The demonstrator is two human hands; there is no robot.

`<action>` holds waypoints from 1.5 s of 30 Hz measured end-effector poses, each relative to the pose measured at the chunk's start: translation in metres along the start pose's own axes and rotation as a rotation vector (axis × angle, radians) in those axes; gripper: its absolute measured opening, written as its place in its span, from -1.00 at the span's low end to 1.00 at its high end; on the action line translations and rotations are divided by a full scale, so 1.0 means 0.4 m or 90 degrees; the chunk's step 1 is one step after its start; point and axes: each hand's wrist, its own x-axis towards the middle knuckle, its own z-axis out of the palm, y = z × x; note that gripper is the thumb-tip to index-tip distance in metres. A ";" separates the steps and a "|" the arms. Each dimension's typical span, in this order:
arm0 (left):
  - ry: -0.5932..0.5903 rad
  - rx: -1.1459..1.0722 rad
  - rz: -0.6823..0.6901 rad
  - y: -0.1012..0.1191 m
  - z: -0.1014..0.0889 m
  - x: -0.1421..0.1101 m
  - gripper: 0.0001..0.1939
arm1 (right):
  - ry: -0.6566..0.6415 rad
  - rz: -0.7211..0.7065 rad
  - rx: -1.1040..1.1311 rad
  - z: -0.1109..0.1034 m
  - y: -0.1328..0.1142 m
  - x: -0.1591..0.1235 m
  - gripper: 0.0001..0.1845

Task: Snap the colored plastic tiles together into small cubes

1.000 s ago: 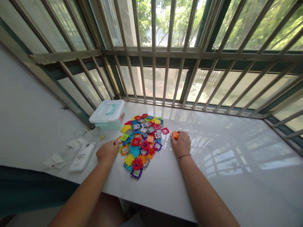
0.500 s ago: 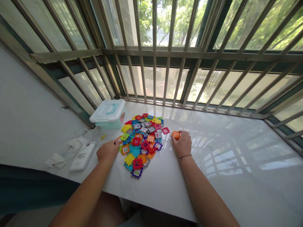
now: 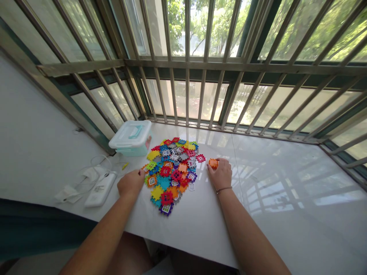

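A heap of colourful plastic interlocking tiles (image 3: 164,182) lies on the glossy white surface between my hands. Some tiles carry white window-shaped inserts. My right hand (image 3: 223,172) rests on the surface to the right of the heap, its fingers closed on an orange interlocking tile (image 3: 213,164). Just left of that tile lies a red openwork tile (image 3: 200,158) at the heap's edge. On the heap's left side, my left hand (image 3: 130,182) is curled into a fist beside the tiles; whether anything is inside it is hidden.
A lidded, pale turquoise plastic box (image 3: 130,138) stands at the back left. Near the left wall lie a white power bank (image 3: 100,190), a white cable and a small yellow piece (image 3: 125,166). Metal window bars (image 3: 187,95) border the white surface (image 3: 272,183) at the back.
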 end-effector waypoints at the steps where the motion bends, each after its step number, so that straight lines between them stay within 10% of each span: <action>1: 0.001 -0.001 0.000 0.001 -0.001 -0.001 -0.35 | 0.000 0.000 0.000 0.000 -0.001 0.000 -0.50; 23: -0.005 -0.011 -0.001 0.001 -0.005 -0.004 -0.33 | 0.001 -0.053 0.114 -0.068 -0.033 -0.013 -0.68; 30: -0.007 -0.051 0.015 -0.010 -0.009 0.000 -0.38 | -0.475 0.257 0.499 -0.197 -0.104 -0.173 -0.56; 34: 0.065 -0.209 -0.047 -0.023 -0.036 -0.028 -0.46 | -0.515 0.329 0.551 -0.235 -0.128 -0.261 -0.58; 38: 0.155 -0.379 -0.109 -0.007 -0.072 -0.195 -0.49 | -0.460 0.244 0.436 -0.252 -0.126 -0.295 -0.61; 45: -0.097 -0.675 0.511 0.119 -0.114 -0.716 -0.77 | -0.388 0.109 0.290 -0.270 -0.139 -0.312 -0.63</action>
